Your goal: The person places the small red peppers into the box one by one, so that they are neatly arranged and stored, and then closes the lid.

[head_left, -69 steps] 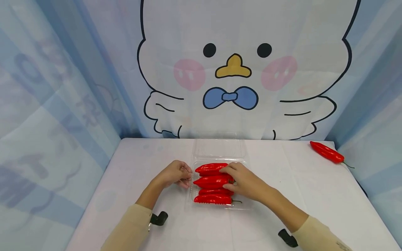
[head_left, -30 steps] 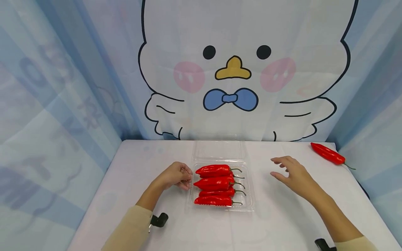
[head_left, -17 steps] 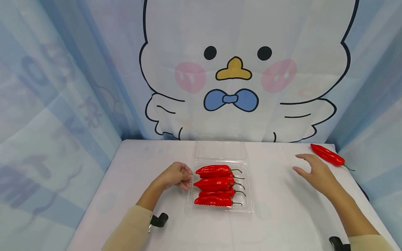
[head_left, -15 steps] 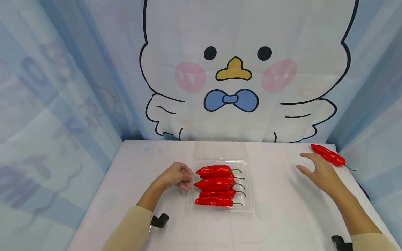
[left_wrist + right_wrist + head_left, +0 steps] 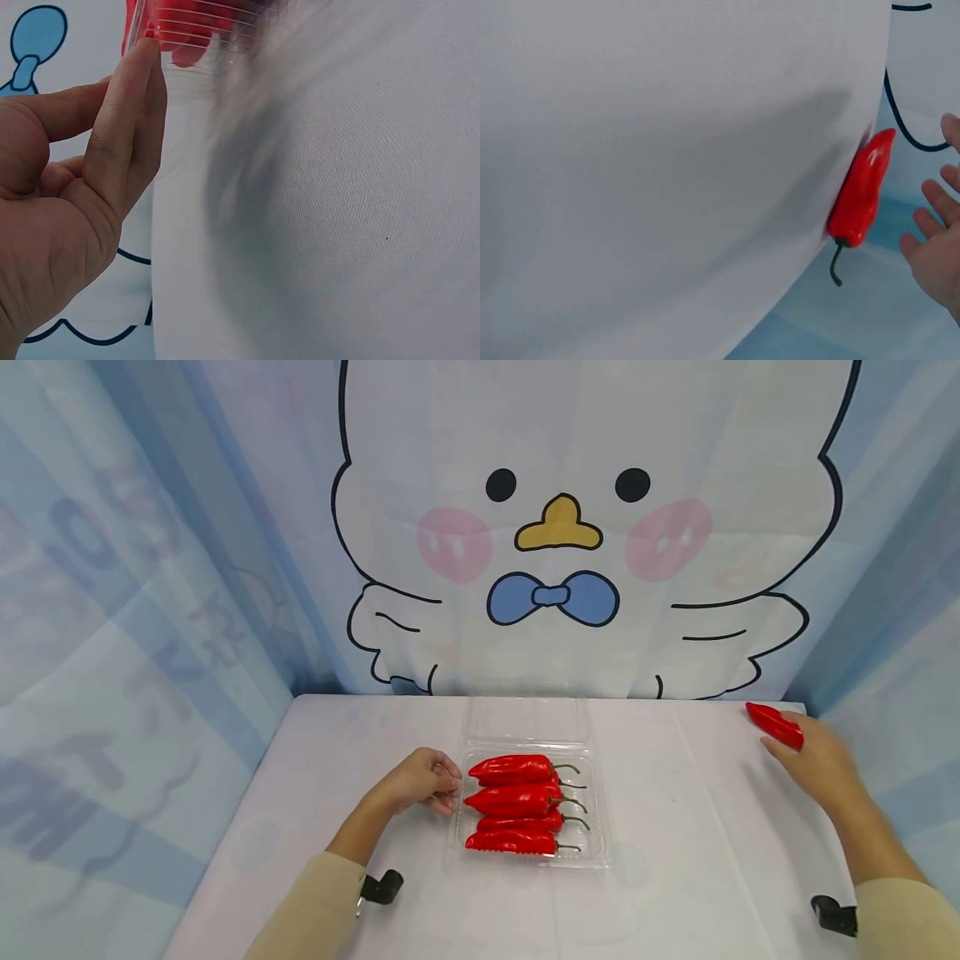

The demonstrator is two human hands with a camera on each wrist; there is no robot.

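Observation:
In the head view, several red chili peppers (image 5: 512,799) lie side by side in a clear plastic container (image 5: 596,852), stems to the right. My left hand (image 5: 420,781) is at its left side. In the left wrist view, extended fingers (image 5: 124,120) reach the container's edge and seem to touch it. My right hand (image 5: 821,764) is over a single red chili pepper (image 5: 772,724) at the table's far right corner, hiding its stem end. The right wrist view shows this chili pepper (image 5: 862,191) lying apart from the spread fingers (image 5: 930,199).
The container's clear lid (image 5: 525,720) is folded back toward the curtain (image 5: 555,652), which bears a cartoon bird. White cloth covers the table (image 5: 667,827). Its right edge runs close beside the single chili pepper.
My right hand has left the peppers in the container and moved right to the single pepper at the far corner, covering its stem end. The left hand stays at the container.

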